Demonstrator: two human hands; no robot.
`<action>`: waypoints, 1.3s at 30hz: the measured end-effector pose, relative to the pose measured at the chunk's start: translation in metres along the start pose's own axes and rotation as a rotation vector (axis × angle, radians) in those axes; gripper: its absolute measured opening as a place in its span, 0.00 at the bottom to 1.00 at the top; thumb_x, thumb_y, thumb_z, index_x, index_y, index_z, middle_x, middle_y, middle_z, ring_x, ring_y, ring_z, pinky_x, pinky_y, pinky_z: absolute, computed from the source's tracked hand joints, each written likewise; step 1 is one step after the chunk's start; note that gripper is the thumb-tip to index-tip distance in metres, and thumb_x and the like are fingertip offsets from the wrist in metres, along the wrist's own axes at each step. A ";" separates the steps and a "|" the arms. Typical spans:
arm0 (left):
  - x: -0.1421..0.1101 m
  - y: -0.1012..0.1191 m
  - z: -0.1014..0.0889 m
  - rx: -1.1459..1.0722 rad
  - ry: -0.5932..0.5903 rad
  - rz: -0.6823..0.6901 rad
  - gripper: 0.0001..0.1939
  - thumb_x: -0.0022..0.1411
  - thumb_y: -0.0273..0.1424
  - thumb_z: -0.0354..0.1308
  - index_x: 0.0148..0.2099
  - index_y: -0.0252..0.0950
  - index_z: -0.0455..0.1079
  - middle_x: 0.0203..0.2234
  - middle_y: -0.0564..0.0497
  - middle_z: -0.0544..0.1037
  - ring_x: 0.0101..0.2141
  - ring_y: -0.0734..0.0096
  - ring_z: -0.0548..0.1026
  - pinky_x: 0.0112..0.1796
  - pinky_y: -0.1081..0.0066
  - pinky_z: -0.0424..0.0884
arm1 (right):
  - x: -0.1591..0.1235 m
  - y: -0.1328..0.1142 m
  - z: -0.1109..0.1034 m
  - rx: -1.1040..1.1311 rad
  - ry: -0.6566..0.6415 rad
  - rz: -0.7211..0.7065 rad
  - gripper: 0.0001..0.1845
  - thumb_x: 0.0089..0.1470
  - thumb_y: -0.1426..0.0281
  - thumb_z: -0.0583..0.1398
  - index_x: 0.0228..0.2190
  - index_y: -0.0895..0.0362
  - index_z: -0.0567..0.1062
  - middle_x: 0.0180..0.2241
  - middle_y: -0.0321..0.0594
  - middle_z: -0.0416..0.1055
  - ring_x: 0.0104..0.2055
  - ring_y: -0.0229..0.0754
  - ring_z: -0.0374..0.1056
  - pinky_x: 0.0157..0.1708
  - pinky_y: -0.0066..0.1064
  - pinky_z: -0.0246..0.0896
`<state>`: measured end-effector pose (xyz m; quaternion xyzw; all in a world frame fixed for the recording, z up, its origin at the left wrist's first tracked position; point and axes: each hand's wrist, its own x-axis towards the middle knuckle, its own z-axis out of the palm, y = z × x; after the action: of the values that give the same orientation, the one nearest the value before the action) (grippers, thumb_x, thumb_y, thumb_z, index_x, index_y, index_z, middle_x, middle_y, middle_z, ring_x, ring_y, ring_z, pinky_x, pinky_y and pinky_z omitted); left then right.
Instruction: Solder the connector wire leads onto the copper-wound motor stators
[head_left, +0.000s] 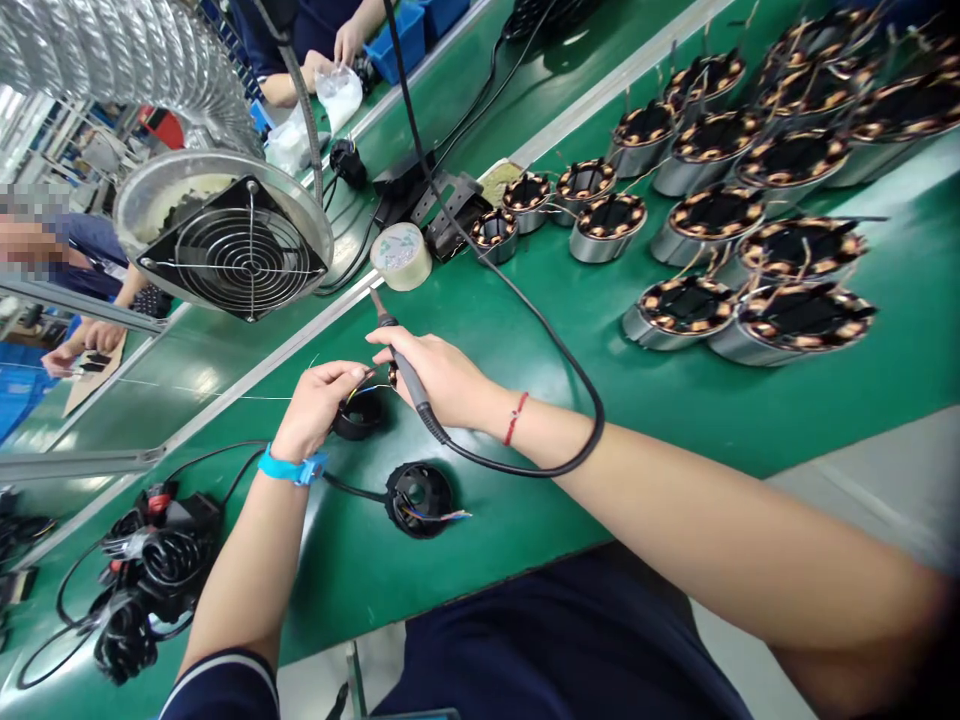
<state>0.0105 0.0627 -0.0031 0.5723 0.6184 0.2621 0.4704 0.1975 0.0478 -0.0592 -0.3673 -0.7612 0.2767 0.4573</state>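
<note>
My right hand (439,375) is closed around a black soldering iron (401,365), its tip pointing up and away toward a tape roll. A thick black cord (559,375) loops from the iron across the green mat. My left hand (322,400), with a blue wrist strap (289,467), pinches thin wires at a small black round part (361,413) resting on the mat. A second black round part (418,497) with coloured wires lies just in front of it.
Several copper-wound stators (750,200) cover the mat at the right. A fume-extractor fan (236,250) on a ribbed hose hangs at the left. A tape roll (401,255) sits behind my hands. Black cabled parts (146,575) pile up lower left. Other people's hands work beyond.
</note>
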 end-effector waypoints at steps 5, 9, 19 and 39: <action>-0.014 0.001 -0.012 0.205 -0.047 0.194 0.08 0.59 0.37 0.60 0.37 0.37 0.71 0.30 0.54 0.72 0.33 0.73 0.69 0.37 0.72 0.63 | -0.005 -0.004 0.002 -0.019 0.126 0.039 0.27 0.50 0.79 0.54 0.54 0.57 0.61 0.41 0.41 0.75 0.42 0.43 0.71 0.43 0.37 0.64; -0.020 -0.004 -0.011 0.448 -0.077 0.308 0.07 0.62 0.35 0.57 0.35 0.37 0.69 0.35 0.50 0.74 0.41 0.66 0.70 0.45 0.66 0.63 | -0.007 -0.008 0.001 0.015 0.159 0.048 0.24 0.53 0.78 0.55 0.52 0.55 0.62 0.38 0.37 0.75 0.41 0.41 0.70 0.43 0.35 0.63; -0.021 -0.005 -0.009 0.506 -0.206 0.491 0.02 0.64 0.32 0.57 0.39 0.42 0.70 0.32 0.52 0.77 0.38 0.65 0.72 0.49 0.62 0.60 | -0.013 -0.008 -0.003 0.035 0.033 0.108 0.25 0.58 0.78 0.56 0.54 0.49 0.59 0.39 0.35 0.76 0.43 0.42 0.69 0.47 0.38 0.62; -0.029 0.002 -0.016 0.626 -0.183 0.369 0.09 0.62 0.35 0.55 0.34 0.37 0.73 0.32 0.50 0.76 0.37 0.65 0.70 0.44 0.67 0.61 | -0.008 -0.013 0.001 -0.098 0.028 -0.016 0.24 0.54 0.77 0.55 0.53 0.58 0.62 0.35 0.40 0.74 0.41 0.45 0.68 0.45 0.38 0.60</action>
<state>-0.0053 0.0387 0.0132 0.8114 0.5104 0.0886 0.2709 0.1952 0.0340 -0.0540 -0.3871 -0.7700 0.2305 0.4517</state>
